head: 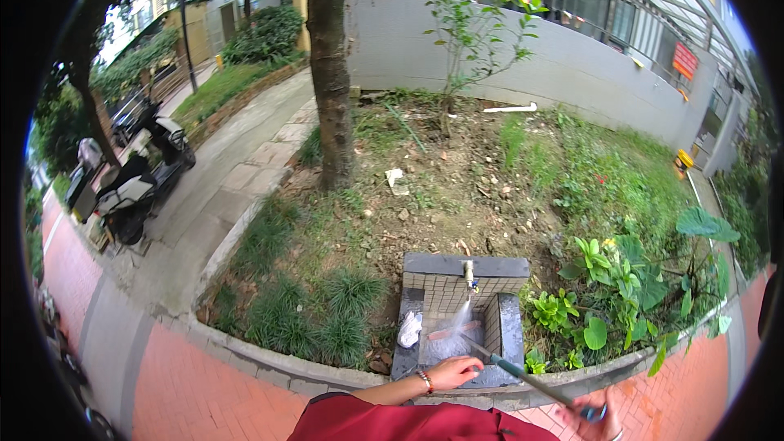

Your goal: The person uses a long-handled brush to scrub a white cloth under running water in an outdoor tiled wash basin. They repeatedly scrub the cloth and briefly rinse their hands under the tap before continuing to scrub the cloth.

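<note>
Water sprays from a tap [470, 274] into a small tiled outdoor basin [513, 331] with dark stone edges. My right hand [591, 419], at the bottom right, grips the end of a long pole [514, 370] with a green section. The pole slants up and left into the basin, and its far tip is in the spray. Over the basin's front edge is my left hand [454, 372], a beaded bracelet on its wrist, fingers curled and nothing visible in it. A crumpled white cloth [410, 329] lies on the basin's left ledge. Something reddish lies on the basin floor, blurred by water.
A low stone kerb [294, 383] borders the planted bed. Leafy plants [612, 294] grow right of the basin, grass tufts [343, 300] left of it. A tree trunk [331, 73] rises behind. Scooters [131, 190] stand on the left path; red brick paving [202, 386] runs along the front.
</note>
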`<control>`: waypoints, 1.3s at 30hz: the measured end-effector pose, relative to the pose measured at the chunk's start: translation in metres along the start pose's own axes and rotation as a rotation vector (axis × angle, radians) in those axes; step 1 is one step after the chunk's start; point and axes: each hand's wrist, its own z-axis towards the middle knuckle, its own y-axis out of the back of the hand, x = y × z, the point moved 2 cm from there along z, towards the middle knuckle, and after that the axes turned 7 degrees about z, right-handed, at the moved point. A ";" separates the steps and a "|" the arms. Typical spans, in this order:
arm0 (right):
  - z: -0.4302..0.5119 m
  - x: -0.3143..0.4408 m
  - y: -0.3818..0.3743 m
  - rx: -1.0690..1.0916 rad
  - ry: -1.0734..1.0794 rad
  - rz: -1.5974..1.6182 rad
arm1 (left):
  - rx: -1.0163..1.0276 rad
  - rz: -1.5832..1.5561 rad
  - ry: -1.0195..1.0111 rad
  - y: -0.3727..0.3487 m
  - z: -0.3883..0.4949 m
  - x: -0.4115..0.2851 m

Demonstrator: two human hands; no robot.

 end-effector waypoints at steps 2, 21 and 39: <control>0.009 0.013 -0.025 0.344 0.060 0.100 | -0.007 -0.048 -0.104 0.001 0.023 -0.014; 0.142 0.003 -0.162 0.701 0.610 -0.889 | -0.379 -0.307 -0.031 -0.037 0.151 -0.025; 0.126 0.123 -0.143 0.839 0.571 -0.694 | -0.250 -0.233 -0.041 -0.047 0.220 -0.121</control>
